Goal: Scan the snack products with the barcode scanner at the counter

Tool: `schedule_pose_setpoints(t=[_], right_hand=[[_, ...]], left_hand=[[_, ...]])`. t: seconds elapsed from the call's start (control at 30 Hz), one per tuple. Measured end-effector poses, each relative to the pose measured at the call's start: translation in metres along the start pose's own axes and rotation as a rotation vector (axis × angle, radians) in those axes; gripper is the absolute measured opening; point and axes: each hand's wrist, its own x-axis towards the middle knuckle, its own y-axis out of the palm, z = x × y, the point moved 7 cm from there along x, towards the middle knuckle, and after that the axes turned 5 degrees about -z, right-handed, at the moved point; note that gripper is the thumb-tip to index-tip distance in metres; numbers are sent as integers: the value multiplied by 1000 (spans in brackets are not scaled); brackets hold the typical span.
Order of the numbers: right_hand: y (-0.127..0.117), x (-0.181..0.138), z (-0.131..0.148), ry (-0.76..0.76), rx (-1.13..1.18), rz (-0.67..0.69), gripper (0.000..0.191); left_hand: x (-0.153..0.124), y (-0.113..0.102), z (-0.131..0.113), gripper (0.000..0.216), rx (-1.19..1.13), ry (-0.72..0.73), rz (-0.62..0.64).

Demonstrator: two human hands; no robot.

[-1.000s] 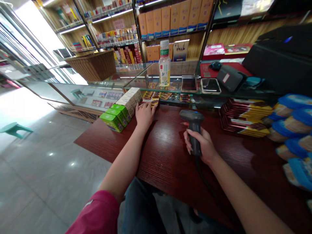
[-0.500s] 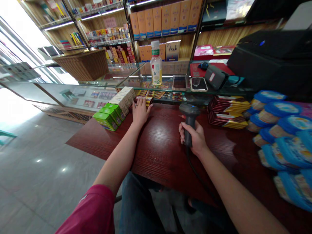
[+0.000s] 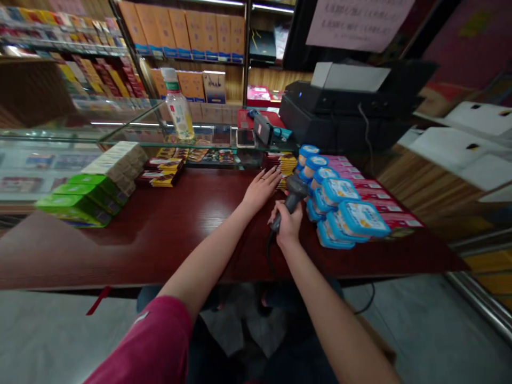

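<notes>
Right grip (image 3: 288, 223) wrapped round the scanner (image 3: 296, 188); left hand (image 3: 259, 191), fingers out flat, is nearer the snack packs (image 3: 288, 161), at its 1 o'clock.

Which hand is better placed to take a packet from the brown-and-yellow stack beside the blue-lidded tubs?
The left hand, most likely: palm down, fingers extended at the packet stack, nothing visible in its grip. The right hand is nearby but wrapped around the scanner.

The scanner (image 3: 295, 190) is dark grey, the packets (image 3: 288, 161) yellow and maroon, the tabletop (image 3: 192, 224) wood-grained red-brown.
</notes>
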Motion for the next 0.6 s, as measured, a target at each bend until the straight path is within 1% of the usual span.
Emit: schedule_pose_setpoints(t=[0.03,0.1,0.2,0.23,0.3,0.37,0.43,0.47,0.53,0.6], right_hand=[[-2,-1,0,9,4,-4,53],[-1,-3,0,22,3,6,52],[9,-7,1,44,-11,91,51],[14,-8,0,67,-21,143,50],[26,-11,-3,146,-57,273,49],[41,-13,-10,247,-98,399,50],[61,-14,-18,332,-99,507,52],[73,-16,-23,366,-79,555,52],[100,-21,-32,418,-13,640,50],[121,-29,-42,459,46,700,49]], left_hand=[[2,2,1,51,-32,-19,12],[-3,-1,9,45,-102,-89,10],[-33,-22,38,43,-228,-269,-76],[-47,-31,52,41,-277,-349,-128],[-79,-51,85,35,-392,-543,-271],[-114,-65,121,26,-570,-787,-435],[-146,-69,151,21,-820,-1041,-579],[-159,-69,161,20,-943,-1146,-641],[-175,-69,175,19,-1122,-1278,-756],[-181,-71,183,19,-1188,-1327,-836]])
